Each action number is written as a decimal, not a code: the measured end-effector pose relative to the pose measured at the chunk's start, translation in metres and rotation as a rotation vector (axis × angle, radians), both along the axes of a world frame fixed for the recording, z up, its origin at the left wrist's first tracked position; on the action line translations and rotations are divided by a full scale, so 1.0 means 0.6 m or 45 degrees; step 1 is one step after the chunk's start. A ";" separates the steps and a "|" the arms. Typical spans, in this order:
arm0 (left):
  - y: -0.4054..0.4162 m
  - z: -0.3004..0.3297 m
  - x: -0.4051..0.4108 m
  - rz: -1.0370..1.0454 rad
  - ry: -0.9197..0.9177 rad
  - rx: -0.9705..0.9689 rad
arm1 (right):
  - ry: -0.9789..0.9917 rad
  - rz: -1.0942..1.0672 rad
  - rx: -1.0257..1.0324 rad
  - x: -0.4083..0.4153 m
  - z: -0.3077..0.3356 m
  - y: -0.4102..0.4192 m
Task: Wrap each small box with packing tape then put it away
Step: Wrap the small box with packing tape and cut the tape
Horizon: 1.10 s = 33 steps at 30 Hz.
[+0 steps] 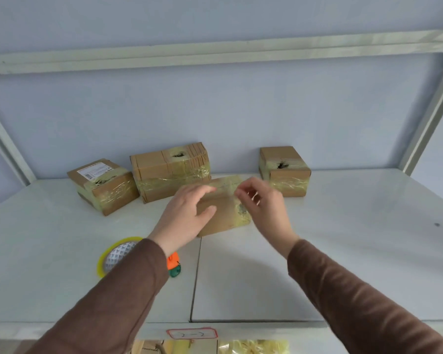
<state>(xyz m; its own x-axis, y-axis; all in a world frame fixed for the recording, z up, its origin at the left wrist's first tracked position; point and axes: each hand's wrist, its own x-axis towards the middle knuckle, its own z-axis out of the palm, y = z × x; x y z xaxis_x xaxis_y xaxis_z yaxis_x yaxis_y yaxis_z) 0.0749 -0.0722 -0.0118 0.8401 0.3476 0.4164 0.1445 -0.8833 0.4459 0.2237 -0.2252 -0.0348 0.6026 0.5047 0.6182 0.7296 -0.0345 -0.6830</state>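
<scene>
A small brown cardboard box (223, 221) with yellowish tape across it lies on the white shelf (343, 238), between my two hands. My left hand (187, 213) rests on its left side, fingers spread and thumb on the top face. My right hand (264, 203) is blurred at the box's right end, fingertips pinched near the taped top edge. A yellow tape roll (113, 254) lies at the near left, partly hidden by my left sleeve.
Three taped cardboard boxes stand along the back: one with a label (102, 185) at left, a wide one (169, 172) in the middle, one (284, 169) at right. An orange and green cutter (174, 264) lies beside the tape roll. Shelf uprights rise at both sides.
</scene>
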 end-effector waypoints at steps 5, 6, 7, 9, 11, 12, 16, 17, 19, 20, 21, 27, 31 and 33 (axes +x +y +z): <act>-0.013 0.008 0.085 0.084 -0.123 0.085 | -0.050 0.030 -0.236 0.067 0.007 0.012; -0.014 0.005 0.096 0.092 -0.119 0.090 | -0.079 0.047 -0.268 0.071 0.005 0.014; -0.015 0.001 0.103 0.099 -0.111 0.095 | -0.106 0.053 -0.280 0.072 0.002 0.015; -0.013 -0.008 0.112 0.108 -0.116 0.130 | -0.133 0.051 -0.266 0.076 -0.004 0.016; -0.011 -0.019 0.114 0.101 -0.140 0.186 | -0.157 0.059 -0.246 0.077 -0.010 0.013; -0.010 -0.023 0.114 0.094 -0.149 0.212 | -0.182 0.067 -0.241 0.078 -0.014 0.011; -0.013 -0.036 0.112 0.069 -0.146 0.360 | -0.360 0.054 -0.283 0.079 -0.029 0.004; -0.014 -0.038 0.112 0.077 -0.143 0.390 | -0.408 0.036 -0.282 0.079 -0.032 0.004; -0.019 -0.040 0.112 0.100 -0.126 0.435 | -0.478 0.006 -0.314 0.076 -0.038 0.003; -0.020 -0.041 0.113 0.110 -0.113 0.456 | -0.481 0.007 -0.350 0.074 -0.042 0.003; -0.021 -0.040 0.112 0.111 -0.092 0.476 | -0.446 0.020 -0.383 0.072 -0.045 0.004; -0.015 -0.028 0.090 0.016 -0.036 0.254 | -0.151 0.132 -0.345 0.062 -0.036 -0.013; -0.016 -0.023 0.070 0.006 0.145 0.078 | -0.184 0.054 -0.335 0.071 -0.021 -0.075; -0.030 -0.025 0.069 -0.072 0.213 0.031 | -0.221 0.026 -0.388 0.077 -0.015 -0.111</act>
